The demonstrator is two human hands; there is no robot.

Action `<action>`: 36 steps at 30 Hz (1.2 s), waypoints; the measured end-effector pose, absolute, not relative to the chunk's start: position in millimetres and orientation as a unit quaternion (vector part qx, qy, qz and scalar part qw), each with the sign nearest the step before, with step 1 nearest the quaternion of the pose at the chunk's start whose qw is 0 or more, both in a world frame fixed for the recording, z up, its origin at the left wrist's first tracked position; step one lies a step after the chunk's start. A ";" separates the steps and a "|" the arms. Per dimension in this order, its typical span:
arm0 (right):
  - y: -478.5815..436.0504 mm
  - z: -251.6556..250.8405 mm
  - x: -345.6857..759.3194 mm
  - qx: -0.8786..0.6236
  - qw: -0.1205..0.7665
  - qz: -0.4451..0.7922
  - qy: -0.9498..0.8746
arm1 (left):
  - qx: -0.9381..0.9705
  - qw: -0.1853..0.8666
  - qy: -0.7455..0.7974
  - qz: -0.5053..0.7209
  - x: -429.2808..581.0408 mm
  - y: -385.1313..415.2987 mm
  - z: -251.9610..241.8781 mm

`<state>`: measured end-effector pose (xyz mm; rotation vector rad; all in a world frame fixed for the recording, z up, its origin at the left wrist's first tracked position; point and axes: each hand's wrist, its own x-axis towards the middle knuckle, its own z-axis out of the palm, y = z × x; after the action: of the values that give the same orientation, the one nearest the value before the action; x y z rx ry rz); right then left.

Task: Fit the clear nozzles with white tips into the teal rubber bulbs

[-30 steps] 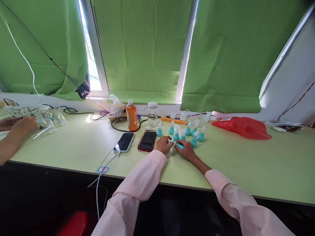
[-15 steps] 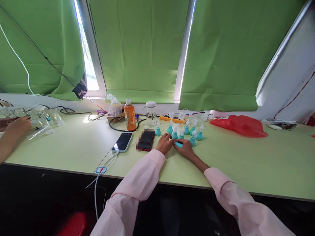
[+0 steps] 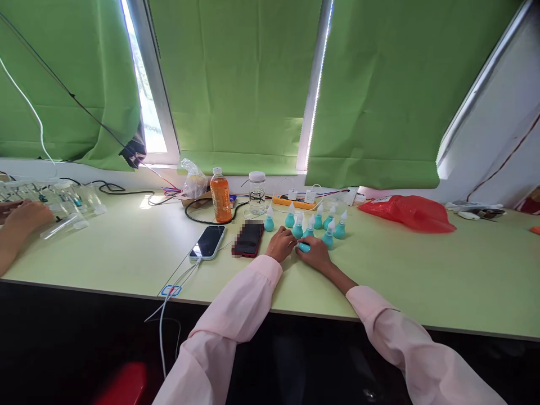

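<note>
Near the middle of the table, my right hand [image 3: 315, 253] is closed round a teal nasal aspirator [image 3: 304, 247], a squeeze bulb lying on its side. My left hand [image 3: 281, 243] meets it from the left, fingers pinched together at the end where the nozzle would be; that end is mostly hidden by the fingers. Several more teal nasal aspirators [image 3: 297, 227] with pale pointed tips stand upright just beyond my hands. One aspirator [image 3: 269, 220] stands apart on the left, and another [image 3: 328, 236] is close beside my right hand.
Left of my hands lie a dark red phone [image 3: 248, 239] and a white-edged phone [image 3: 207, 242] on a cable. Behind are an orange drink bottle [image 3: 221, 197], clear jar [image 3: 257, 196] and power strip [image 3: 295, 203]. A red bag [image 3: 409, 214] lies right; another person's hand [image 3: 29, 216] handles clear tubes.
The whole view has shifted slightly. My two hands stay together at the same teal aspirator, with barely any visible finger movement.
</note>
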<state>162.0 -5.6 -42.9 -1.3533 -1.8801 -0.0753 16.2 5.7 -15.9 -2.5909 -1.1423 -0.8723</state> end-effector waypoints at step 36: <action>-2.5 -41.2 161.2 -0.539 0.468 0.017 -0.700 | -0.792 0.102 -0.549 -0.248 14.0 -3.2 -3.6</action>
<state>161.2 -2.5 -41.2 -1.3214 -1.7177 0.0420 14.0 -3.2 -3.6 -2.3377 -1.6194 -0.7315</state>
